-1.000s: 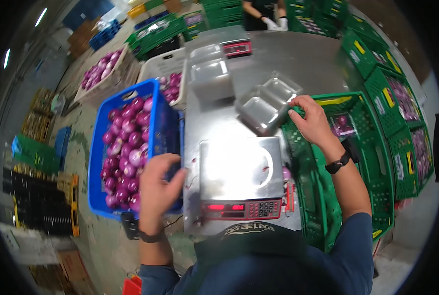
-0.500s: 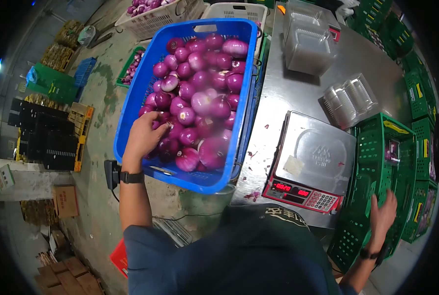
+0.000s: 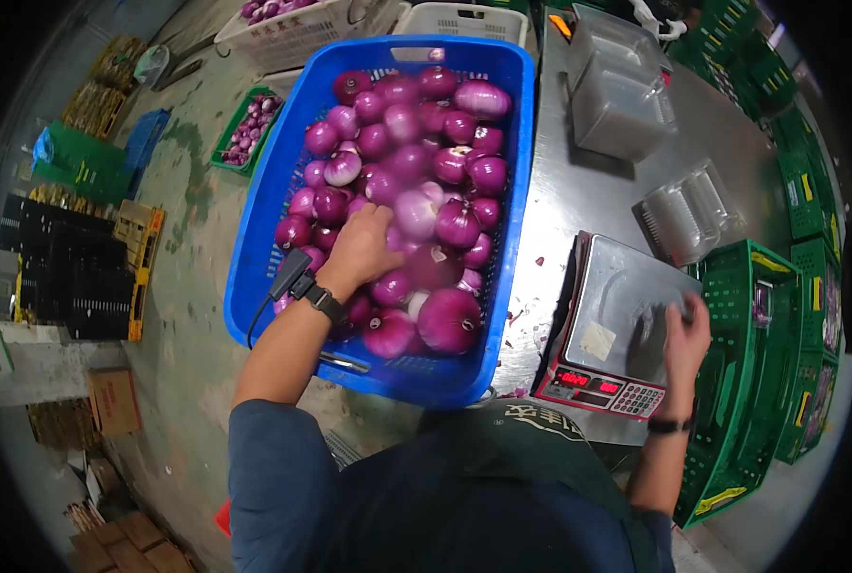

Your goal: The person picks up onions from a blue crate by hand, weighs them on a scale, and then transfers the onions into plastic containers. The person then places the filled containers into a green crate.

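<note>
Many red onions (image 3: 457,223) fill a blue crate (image 3: 236,277) in front of me. My left hand (image 3: 357,250) reaches in over the pile from the lower left, back of the hand upward. Its thumb and fingers are apart and touch onions in the middle; some fingertips are hidden. My right hand (image 3: 686,344) is at the right side of a digital scale (image 3: 627,304), fingers loosely bent and apart, with nothing in them. Red digits glow on the scale's front panel, and its metal pan carries a pale label.
Clear plastic boxes (image 3: 622,105) stand stacked on the steel table (image 3: 552,205), and an open clear box (image 3: 692,215) lies behind the scale. A green crate (image 3: 732,286) stands right of the scale. White crates (image 3: 302,40) and a small green onion crate (image 3: 225,153) are beyond the blue one.
My left hand has moved right, farther over the onion pile. My right hand has come from above the green crate up and left to the scale's side.
</note>
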A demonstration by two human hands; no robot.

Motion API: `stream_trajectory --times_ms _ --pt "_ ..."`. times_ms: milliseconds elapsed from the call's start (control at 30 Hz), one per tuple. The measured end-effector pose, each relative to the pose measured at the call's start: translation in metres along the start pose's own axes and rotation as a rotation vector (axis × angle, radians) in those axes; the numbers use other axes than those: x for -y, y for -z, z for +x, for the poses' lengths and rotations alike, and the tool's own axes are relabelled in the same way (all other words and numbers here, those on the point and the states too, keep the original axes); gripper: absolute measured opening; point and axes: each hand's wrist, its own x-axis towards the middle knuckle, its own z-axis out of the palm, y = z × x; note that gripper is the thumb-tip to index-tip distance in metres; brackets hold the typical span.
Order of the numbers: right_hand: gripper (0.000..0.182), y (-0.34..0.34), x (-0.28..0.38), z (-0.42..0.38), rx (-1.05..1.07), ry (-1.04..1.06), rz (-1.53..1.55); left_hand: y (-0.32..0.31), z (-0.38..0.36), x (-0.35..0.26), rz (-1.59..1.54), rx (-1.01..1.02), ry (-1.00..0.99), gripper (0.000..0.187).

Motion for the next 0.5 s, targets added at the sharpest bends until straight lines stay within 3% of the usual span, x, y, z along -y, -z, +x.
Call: stream_trajectory --times_ms 100,167,233,300,367,400,500 --pt "0.04 -0.035 -0.006 0.087 -0.028 0.155 -0.21 0.016 -0.003 0.002 -0.159 -0.098 0.024 0.043" --pt "0.043 -0.055 -0.026 0.129 0.038 0.299 -0.373 0.05 -0.004 -0.004 -0.895 0.14 0.445 0.035" --pt "0.044 -0.071 -0.038 0.153 0.128 0.342 -0.48 0.045 -0.008 0.027 -1.444 0.106 0.328 0.028" --pt "0.046 -0.08 -0.047 0.168 0.149 0.361 -0.499 0.052 -0.012 0.019 -1.654 -0.007 0.363 0.021" --pt "0.046 -0.086 -0.063 0.183 0.109 0.349 -0.523 0.057 -0.007 0.006 -1.445 0.022 0.463 0.015" --pt "0.041 -0.084 -0.071 0.193 0.197 0.31 -0.588 0.058 -0.004 -0.003 -1.338 0.041 0.511 0.013" --pt "0.036 -0.082 -0.063 0.197 0.282 0.178 -0.709 0.046 0.014 -0.035 -0.74 0.215 0.386 0.027"
